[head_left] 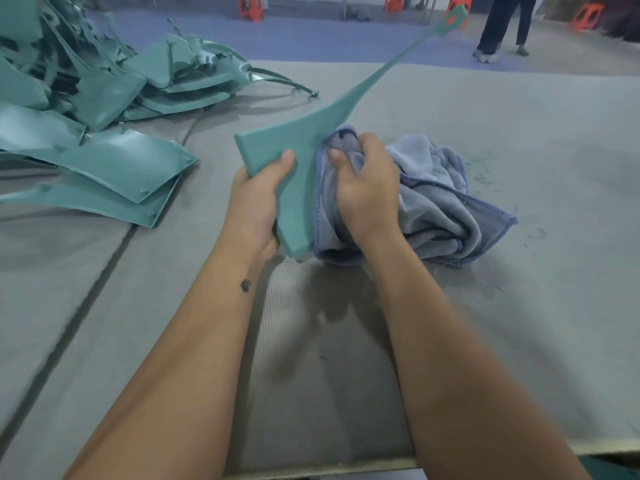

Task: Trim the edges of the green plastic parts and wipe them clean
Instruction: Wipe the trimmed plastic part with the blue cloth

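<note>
Left hand (258, 199) grips the stiff, light green plastic part (294, 157) by its broad end; right hand (367, 188) bunches a soft blue cloth (433, 195) against it.

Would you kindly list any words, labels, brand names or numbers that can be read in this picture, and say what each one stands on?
None can be read.
The green plastic part in the left hand: plain, no print.
The blue cloth gripped by the right hand: no label showing.
The pile of green parts: no text showing.
A small dark mark on the left wrist: a figure, not lettering, as far as I can tell.
</note>
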The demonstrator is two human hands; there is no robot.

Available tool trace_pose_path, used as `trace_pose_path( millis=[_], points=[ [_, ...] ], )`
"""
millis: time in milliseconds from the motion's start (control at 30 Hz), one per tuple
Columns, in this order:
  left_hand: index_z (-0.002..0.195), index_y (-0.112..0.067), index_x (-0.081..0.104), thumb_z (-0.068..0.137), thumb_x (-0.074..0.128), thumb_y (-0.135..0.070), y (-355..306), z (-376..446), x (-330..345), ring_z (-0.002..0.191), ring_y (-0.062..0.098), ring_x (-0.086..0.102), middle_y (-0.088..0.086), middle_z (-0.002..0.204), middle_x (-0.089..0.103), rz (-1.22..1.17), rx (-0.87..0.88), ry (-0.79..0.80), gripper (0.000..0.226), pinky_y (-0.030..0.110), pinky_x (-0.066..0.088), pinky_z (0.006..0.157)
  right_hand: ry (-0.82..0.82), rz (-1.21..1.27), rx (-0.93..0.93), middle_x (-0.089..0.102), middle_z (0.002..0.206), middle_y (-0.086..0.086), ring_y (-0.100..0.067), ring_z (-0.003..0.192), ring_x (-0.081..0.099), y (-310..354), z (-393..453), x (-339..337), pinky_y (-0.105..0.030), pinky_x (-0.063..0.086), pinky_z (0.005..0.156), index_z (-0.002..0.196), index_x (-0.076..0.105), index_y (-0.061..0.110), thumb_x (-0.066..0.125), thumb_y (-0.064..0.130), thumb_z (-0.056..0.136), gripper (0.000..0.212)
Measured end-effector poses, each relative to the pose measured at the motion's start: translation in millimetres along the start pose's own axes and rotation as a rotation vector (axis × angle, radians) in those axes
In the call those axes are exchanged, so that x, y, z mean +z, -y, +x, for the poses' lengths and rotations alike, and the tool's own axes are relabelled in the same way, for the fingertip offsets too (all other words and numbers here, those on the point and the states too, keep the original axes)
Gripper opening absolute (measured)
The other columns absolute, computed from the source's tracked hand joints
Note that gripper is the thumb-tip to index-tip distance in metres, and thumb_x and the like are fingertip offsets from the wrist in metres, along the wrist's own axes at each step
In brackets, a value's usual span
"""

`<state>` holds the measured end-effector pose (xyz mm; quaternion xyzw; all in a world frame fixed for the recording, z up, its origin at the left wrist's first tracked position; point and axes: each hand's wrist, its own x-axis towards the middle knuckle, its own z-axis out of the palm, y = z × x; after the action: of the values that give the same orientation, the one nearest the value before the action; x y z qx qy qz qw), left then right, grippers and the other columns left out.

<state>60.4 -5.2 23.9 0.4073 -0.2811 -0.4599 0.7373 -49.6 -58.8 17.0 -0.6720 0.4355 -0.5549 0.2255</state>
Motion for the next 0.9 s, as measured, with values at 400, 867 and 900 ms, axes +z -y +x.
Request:
trace_pose_path(
  millis=[400, 867, 900],
  points=[
    [0.081, -0.027, 0.074, 0.087, 0.066, -0.011, -14, -7, -3, 0.083, 0.013, 0.071, -0.009, 0.083, 0.075, 0.267, 0.294, -0.044, 0.019, 0.033, 0.058, 0.077, -0.275, 0.799, 0.65, 0.07, 0.089, -0.009, -0.025, 0.081, 0.067, 12, 11, -12, -0.037, 0.057, 0.077, 0.099, 0.066, 0.01, 0.038, 0.037, 0.102, 0.04],
    [0.094, -0.027, 0.068, 0.089, 0.064, -0.001, -11, -6, -8, 0.08, -0.003, 0.066, -0.021, 0.082, 0.073, 0.601, 0.251, 0.296, 0.027, 0.015, 0.052, 0.074, -0.111, 0.845, 0.483, 0.062, 0.074, -0.005, -0.01, 0.065, 0.063, 7, 18, -17, -0.02, 0.054, 0.064, 0.092, 0.059, 0.001, 0.061, 0.001, 0.09, 0.003],
    [0.093, -0.027, 0.069, 0.088, 0.065, -0.002, -10, -6, -8, 0.08, -0.001, 0.067, -0.019, 0.083, 0.073, 0.616, 0.233, 0.315, 0.026, 0.017, 0.053, 0.073, -0.153, 0.869, 0.519, 0.064, 0.073, -0.004, -0.01, 0.065, 0.063, 8, 19, -17, -0.022, 0.055, 0.066, 0.087, 0.061, 0.003, 0.061, 0.004, 0.091, 0.004]
  ],
)
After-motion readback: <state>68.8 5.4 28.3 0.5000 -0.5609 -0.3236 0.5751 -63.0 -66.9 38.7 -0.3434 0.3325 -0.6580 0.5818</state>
